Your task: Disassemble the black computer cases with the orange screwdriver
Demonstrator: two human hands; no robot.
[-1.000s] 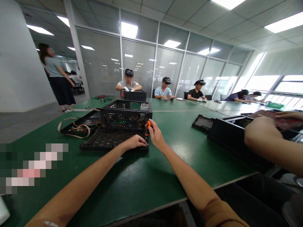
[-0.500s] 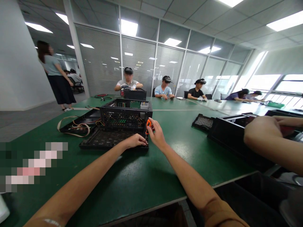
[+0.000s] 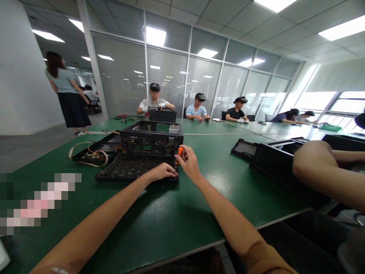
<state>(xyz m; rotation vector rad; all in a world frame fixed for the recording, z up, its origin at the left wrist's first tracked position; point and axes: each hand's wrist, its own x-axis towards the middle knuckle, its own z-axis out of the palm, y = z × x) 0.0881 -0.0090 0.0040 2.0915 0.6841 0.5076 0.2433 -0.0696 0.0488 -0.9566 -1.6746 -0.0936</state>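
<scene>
Upright in my right hand [image 3: 189, 163] is an orange-and-black screwdriver [image 3: 180, 151], its shaft pointing down at the right corner of a black panel [image 3: 125, 169]. My left hand [image 3: 164, 172] is closed in a pinch at that corner, close to the screwdriver's tip. What its fingertips hold is too small to make out. The panel lies flat in front of a black computer case [image 3: 151, 139], whose top is uncovered and shows a green board and wires inside.
Left of the case lies a black cover [image 3: 91, 149] with wires and a pale strap. On the right, a neighbour's bare arm [image 3: 316, 163] reaches over another black case [image 3: 273, 163], with a mesh panel [image 3: 244, 148] beside it. Several people sit across the green table [image 3: 216, 198].
The screwdriver's handle has turned slightly in my right hand, and its fingers have shifted a little. My left hand stays at the panel's corner.
</scene>
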